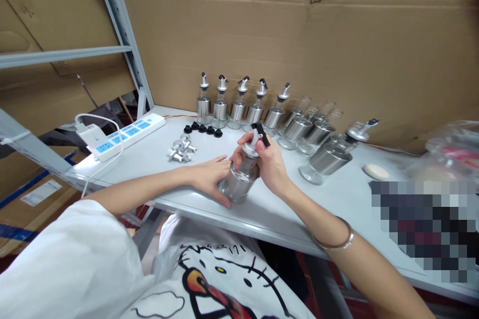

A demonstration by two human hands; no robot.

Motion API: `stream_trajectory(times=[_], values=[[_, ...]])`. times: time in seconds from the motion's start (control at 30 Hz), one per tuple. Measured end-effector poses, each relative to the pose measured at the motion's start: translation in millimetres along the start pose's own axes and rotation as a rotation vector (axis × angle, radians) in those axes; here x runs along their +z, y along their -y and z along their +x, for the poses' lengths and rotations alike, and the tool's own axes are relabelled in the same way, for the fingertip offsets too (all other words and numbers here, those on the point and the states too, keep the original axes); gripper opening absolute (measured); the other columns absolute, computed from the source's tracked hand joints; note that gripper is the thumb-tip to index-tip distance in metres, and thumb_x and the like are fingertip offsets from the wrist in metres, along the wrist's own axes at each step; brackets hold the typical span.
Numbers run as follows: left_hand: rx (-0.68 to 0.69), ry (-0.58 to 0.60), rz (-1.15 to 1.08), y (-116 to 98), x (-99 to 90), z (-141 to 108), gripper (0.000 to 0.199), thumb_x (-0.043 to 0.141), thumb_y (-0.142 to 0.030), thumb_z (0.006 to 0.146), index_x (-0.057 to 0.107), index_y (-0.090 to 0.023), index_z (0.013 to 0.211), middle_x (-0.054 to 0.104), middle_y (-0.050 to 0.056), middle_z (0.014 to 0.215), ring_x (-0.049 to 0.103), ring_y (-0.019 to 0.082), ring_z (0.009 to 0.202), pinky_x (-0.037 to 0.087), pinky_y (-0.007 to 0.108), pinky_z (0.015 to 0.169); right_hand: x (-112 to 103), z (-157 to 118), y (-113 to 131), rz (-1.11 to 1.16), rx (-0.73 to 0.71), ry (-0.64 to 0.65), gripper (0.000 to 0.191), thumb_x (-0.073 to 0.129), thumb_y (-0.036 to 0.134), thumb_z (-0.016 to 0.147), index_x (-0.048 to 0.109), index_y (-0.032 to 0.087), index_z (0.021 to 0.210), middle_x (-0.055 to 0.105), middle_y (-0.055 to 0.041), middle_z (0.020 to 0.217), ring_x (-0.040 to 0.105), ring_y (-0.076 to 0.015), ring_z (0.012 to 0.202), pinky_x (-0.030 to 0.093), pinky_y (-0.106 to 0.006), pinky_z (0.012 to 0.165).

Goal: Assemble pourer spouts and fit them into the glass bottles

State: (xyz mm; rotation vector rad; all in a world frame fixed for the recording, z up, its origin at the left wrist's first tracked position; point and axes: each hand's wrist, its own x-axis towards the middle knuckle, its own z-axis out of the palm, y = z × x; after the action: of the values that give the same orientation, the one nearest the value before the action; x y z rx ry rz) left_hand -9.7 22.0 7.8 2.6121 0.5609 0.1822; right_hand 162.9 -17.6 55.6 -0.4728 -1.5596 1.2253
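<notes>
Glass bottle (247, 169) stands near the front of the counter (269, 217); the left hand (210, 177) half curls round its base, the right hand (275, 167) grips its spout top (250, 148); it looks hard, slick and easy to break; its metal band (240, 185) seems best to hold.

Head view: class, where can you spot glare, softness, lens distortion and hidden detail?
In the head view, pale reflections mark the held bottle; in the head view, the plastic bag looks soft; in the head view, the shelf post and rightmost bottle lean outward, suggesting wide-angle stretch; in the head view, a mosaic patch hides detail at lower right.
</notes>
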Motion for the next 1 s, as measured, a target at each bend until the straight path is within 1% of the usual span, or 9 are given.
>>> stream_trajectory(times=[0.07,0.2,0.3,0.43,0.53,0.7,0.8,0.87,1.0], values=[[0.013,-0.004,-0.004,0.5,0.1,-0.1,0.089,0.076,-0.055,0.064,0.043,-0.018,0.138,0.039,0.012,0.148,0.034,0.039,0.134,0.029,0.054,0.112,0.3,-1.8,-2.0,0.011,-0.006,-0.002,0.037,0.053,0.059,0.085,0.052,0.022,0.09,0.058,0.0035,0.06,0.061,-0.0158,0.06,0.053,-0.034,0.067],[0.043,-0.01,-0.019,2.4,1.1,-0.2,0.101,0.075,-0.057,0.064,0.029,-0.02,0.146,0.03,0.012,0.153,0.029,0.039,0.137,0.029,0.053,0.112,2.5,-6.1,-6.3,0.058,0.007,-0.022,0.039,0.05,0.062,0.085,0.048,0.023,0.094,0.061,0.0023,0.063,0.063,-0.0169,0.062,0.053,-0.032,0.061],[0.048,-0.022,-0.027,2.7,1.7,-0.1,0.103,0.075,-0.058,0.065,0.026,-0.02,0.148,0.026,0.012,0.154,0.027,0.04,0.138,0.029,0.052,0.113,3.3,-7.8,-9.6,0.073,0.017,-0.015,0.042,0.049,0.064,0.084,0.047,0.024,0.094,0.062,0.0018,0.063,0.064,-0.018,0.063,0.052,-0.031,0.059],[0.054,-0.023,-0.015,2.0,1.7,-0.2,0.102,0.075,-0.058,0.065,0.027,-0.021,0.147,0.028,0.012,0.153,0.028,0.04,0.138,0.027,0.054,0.113,2.6,-7.6,-14.1,0.081,0.009,0.003,0.04,0.051,0.062,0.084,0.046,0.024,0.094,0.064,0.0011,0.064,0.066,-0.0193,0.066,0.053,-0.033,0.062],[0.049,-0.02,-0.021,2.0,1.6,-0.4,0.1,0.075,-0.057,0.065,0.03,-0.02,0.146,0.03,0.014,0.153,0.031,0.04,0.136,0.03,0.055,0.111,2.4,-7.2,-16.9,0.094,-0.015,0.008,0.039,0.054,0.06,0.083,0.045,0.024,0.095,0.064,0.0013,0.065,0.067,-0.0202,0.068,0.053,-0.034,0.063],[0.088,-0.029,-0.022,2.3,1.0,-0.5,0.082,0.075,-0.055,0.066,0.049,-0.016,0.134,0.04,0.013,0.146,0.036,0.04,0.132,0.032,0.052,0.11,2.4,-7.7,-19.2,0.069,-0.022,-0.011,0.043,0.056,0.061,0.08,0.045,0.024,0.097,0.063,0.0019,0.064,0.068,-0.0218,0.069,0.053,-0.036,0.066],[0.056,-0.018,-0.01,1.3,0.1,-0.2,0.075,0.075,-0.054,0.066,0.055,-0.017,0.128,0.042,0.012,0.146,0.036,0.039,0.132,0.031,0.052,0.111,2.9,-9.0,-20.1,0.065,-0.01,-0.019,0.041,0.055,0.06,0.08,0.046,0.024,0.096,0.063,0.0012,0.064,0.067,-0.0215,0.066,0.052,-0.035,0.062],[0.032,-0.001,-0.015,0.1,-0.6,0.2,0.076,0.076,-0.054,0.065,0.054,-0.018,0.129,0.041,0.011,0.147,0.035,0.039,0.133,0.03,0.053,0.111,3.7,-9.7,-20.8,0.065,-0.012,-0.042,0.04,0.055,0.06,0.079,0.045,0.024,0.096,0.064,0.0003,0.064,0.066,-0.021,0.062,0.051,-0.033,0.058],[0.034,0.006,-0.031,-1.9,-1.6,0.7,0.088,0.076,-0.053,0.065,0.043,-0.02,0.139,0.037,0.01,0.15,0.029,0.038,0.138,0.026,0.053,0.114,5.7,-9.8,-22.4,0.094,-0.064,-0.062,0.035,0.053,0.054,0.08,0.046,0.023,0.095,0.064,-0.0005,0.062,0.063,-0.0202,0.058,0.049,-0.032,0.055]])
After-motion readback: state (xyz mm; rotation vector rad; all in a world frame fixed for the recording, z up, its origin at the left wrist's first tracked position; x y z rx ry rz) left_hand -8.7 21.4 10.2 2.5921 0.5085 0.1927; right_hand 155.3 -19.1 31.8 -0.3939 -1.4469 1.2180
